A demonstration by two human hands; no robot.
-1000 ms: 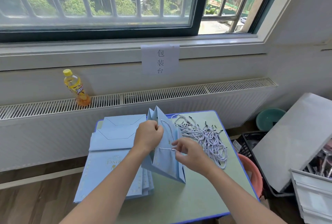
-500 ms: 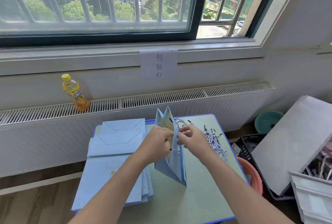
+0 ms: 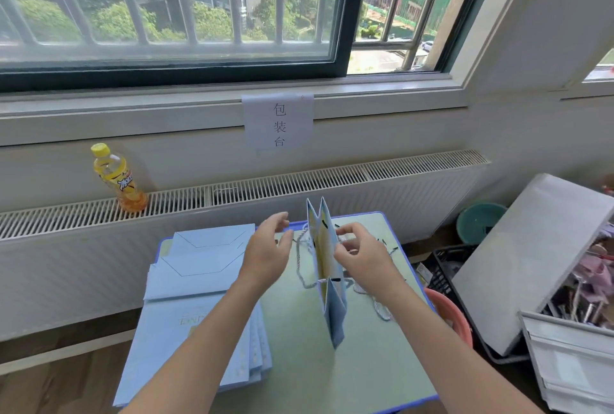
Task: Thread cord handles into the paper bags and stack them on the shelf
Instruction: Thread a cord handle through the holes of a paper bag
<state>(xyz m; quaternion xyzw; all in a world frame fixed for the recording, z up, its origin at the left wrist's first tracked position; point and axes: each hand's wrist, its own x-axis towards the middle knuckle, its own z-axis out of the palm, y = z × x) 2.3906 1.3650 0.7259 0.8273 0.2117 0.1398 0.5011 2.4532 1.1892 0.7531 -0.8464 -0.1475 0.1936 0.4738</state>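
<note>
A light blue paper bag (image 3: 329, 297) stands upright and edge-on in the middle of the green table (image 3: 299, 363). A white cord handle (image 3: 300, 269) hangs in a loop from its left wall. My left hand (image 3: 267, 249) hovers just left of the bag with relaxed fingers and holds nothing. My right hand (image 3: 363, 256) is against the bag's right wall, its thumb and fingers pinching a cord there. Another cord loop (image 3: 378, 309) trails on the table below my right wrist. A stack of flat blue bags (image 3: 199, 297) lies on the left.
Loose cords (image 3: 390, 249) lie behind my right hand. A yellow drink bottle (image 3: 116, 177) stands on the radiator. To the right of the table are a pink basin (image 3: 453, 314), a black crate (image 3: 443, 267), a teal bowl (image 3: 478, 221) and a leaning white board (image 3: 531, 257).
My left hand has let go of the bag and drawn away to the left. The bag has turned edge-on, with a cord loop now hanging on its left side.
</note>
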